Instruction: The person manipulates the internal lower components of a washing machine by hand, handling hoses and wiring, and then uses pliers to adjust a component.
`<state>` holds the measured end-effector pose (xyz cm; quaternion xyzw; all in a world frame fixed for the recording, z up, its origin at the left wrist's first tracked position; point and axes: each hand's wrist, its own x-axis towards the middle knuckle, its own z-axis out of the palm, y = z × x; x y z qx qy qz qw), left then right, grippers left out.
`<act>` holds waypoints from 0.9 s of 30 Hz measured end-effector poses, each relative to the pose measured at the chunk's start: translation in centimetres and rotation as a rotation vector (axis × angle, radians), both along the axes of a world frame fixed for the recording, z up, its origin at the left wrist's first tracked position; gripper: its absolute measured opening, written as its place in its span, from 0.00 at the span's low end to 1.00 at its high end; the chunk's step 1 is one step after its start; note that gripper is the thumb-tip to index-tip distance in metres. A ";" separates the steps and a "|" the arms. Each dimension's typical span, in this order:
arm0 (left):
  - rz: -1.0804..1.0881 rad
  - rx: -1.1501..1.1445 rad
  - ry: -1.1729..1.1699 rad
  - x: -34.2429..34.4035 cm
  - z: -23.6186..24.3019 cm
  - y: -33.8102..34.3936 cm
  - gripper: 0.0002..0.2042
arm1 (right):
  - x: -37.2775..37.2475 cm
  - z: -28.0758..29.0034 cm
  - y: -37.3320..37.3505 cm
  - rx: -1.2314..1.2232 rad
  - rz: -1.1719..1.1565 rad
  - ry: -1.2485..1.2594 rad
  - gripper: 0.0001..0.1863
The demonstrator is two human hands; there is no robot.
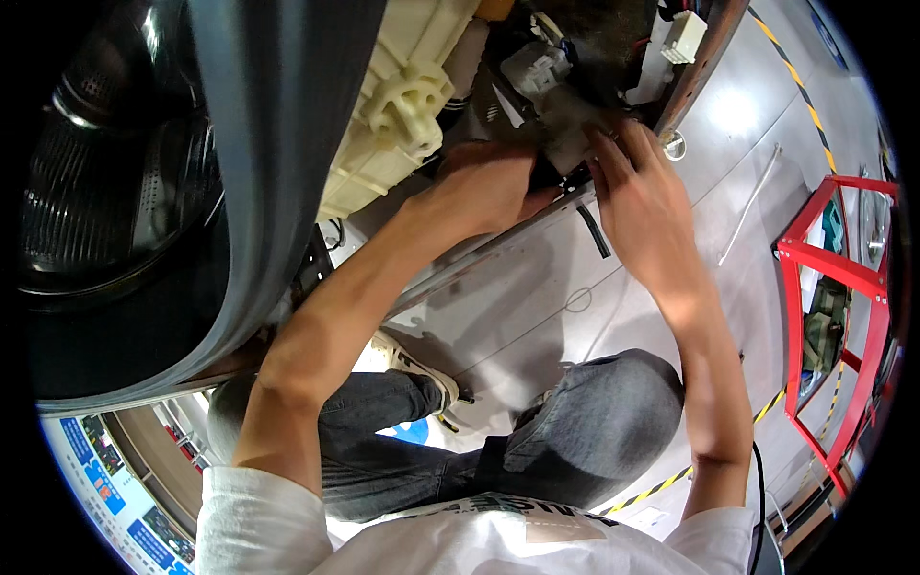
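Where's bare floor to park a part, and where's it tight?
Free: grey floor between the machine's base edge and the bent knee; also right of the right hand, toward the red frame. Crowded: both hands, left hand, crammed among the fittings.

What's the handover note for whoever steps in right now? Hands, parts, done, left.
Left hand: reached into the open underside of the washer, fingers hidden behind the grey part; grip cannot be told.
Right hand: fingertips on that grey part at the frame edge.
Parts: cream plastic housing left of the hands; white connector above; drum far left. A short black piece, a white rod and a round metal piece lie on the floor. Red frame at right.
Done: underside is open.
Left: the grey part is not seated or freed yet, as far as can be seen.
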<state>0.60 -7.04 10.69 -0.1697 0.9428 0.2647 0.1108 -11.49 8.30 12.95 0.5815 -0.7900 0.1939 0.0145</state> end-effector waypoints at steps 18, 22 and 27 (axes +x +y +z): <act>-0.126 -0.072 0.119 -0.6 -0.8 0.2 0.19 | -6.8 -3.8 -8.8 0.108 0.595 0.107 0.16; -0.151 -0.132 0.153 -0.8 -1.5 -0.1 0.20 | -6.0 -1.7 -9.9 0.280 0.579 0.181 0.13; -0.183 -0.145 0.056 -1.1 -0.9 0.1 0.21 | -6.3 -1.2 -11.2 0.395 0.492 0.118 0.10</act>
